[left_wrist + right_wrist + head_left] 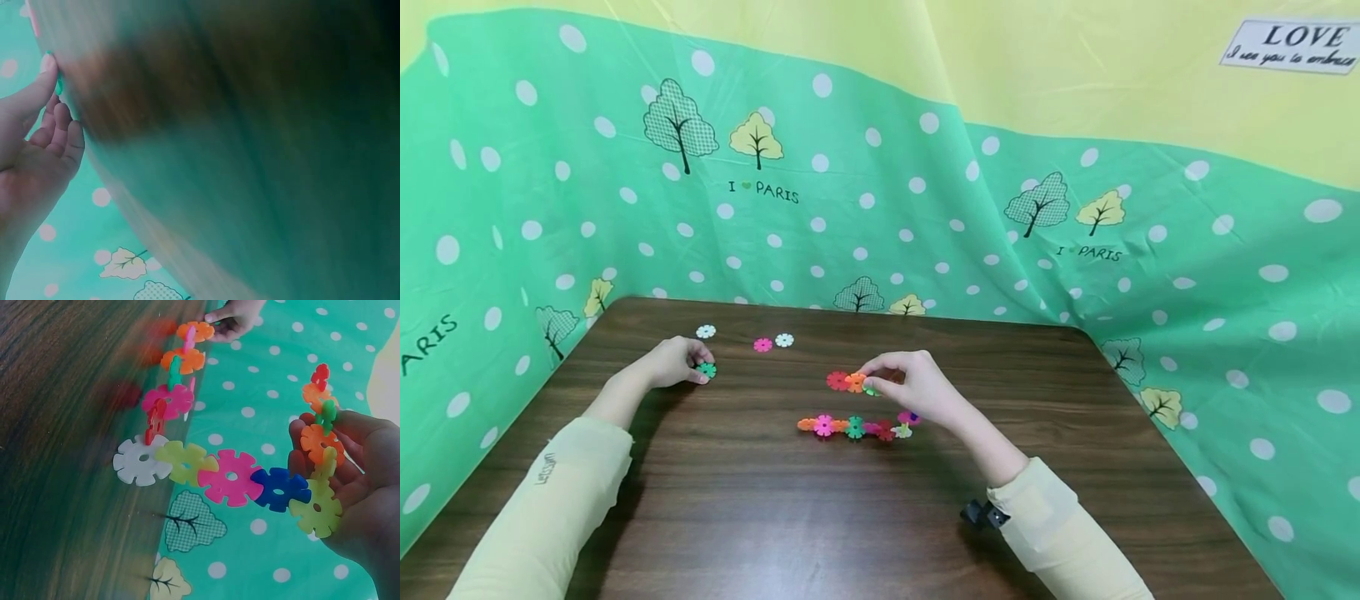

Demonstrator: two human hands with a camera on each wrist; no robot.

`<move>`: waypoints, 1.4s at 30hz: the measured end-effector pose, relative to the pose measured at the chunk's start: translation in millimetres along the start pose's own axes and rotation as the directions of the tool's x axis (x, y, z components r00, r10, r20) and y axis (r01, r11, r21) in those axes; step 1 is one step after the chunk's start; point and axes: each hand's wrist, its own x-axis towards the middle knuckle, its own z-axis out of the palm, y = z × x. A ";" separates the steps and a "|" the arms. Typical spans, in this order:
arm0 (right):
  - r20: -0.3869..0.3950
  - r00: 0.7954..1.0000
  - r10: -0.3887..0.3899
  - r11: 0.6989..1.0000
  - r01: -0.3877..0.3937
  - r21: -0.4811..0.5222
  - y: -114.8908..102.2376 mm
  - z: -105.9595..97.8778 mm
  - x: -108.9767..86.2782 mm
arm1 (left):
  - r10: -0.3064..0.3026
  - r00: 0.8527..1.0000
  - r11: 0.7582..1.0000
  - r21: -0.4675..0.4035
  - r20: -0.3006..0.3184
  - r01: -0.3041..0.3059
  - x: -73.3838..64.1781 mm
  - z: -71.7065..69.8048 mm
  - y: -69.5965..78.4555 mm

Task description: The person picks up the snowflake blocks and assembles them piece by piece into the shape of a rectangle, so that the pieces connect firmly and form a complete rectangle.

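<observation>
In the head view, my left hand (673, 363) pinches a green snowflake-shaped linking disc (707, 370) at the table's left side. Only a thin green edge of that disc (60, 85) shows between thumb and fingers in the left wrist view. My right hand (919, 385) grips a chain of slotted linking discs (823, 426) near one end, at a green disc (326, 416). Beyond the fingertips stick out an orange disc (317, 395) and a red disc (320, 376). From the hand the chain bends round through yellow, blue, pink and white discs, then runs back to an orange end.
Loose discs lie toward the back left of the brown table (820, 517): a white disc (706, 332), a pink disc (763, 344) and another white disc (785, 340). A green dotted curtain (880, 225) hangs behind and along the sides.
</observation>
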 end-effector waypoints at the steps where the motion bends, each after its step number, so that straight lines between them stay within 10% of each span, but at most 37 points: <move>1: 0.000 1.000 -0.001 1.000 0.001 0.000 0.0 0.0 0.3 | 0.003 1.000 1.000 -0.003 -0.003 -0.003 0.1 -0.3 1.3; 15: 0.010 1.000 0.003 1.000 -0.003 0.002 -0.9 -0.6 1.7 | 0.083 0.985 0.994 -0.052 -0.155 -0.092 -3.1 -5.4 36.9; 29: -0.008 1.000 -0.014 1.000 0.014 -0.022 -1.4 -0.7 2.7 | 0.150 0.910 0.977 -0.084 -0.386 -0.197 -9.9 -3.3 95.7; 42: -0.018 1.000 -0.007 1.000 0.007 -0.009 -2.2 0.6 1.5 | 0.155 0.887 0.950 -0.181 -0.435 -0.255 -32.1 15.9 151.2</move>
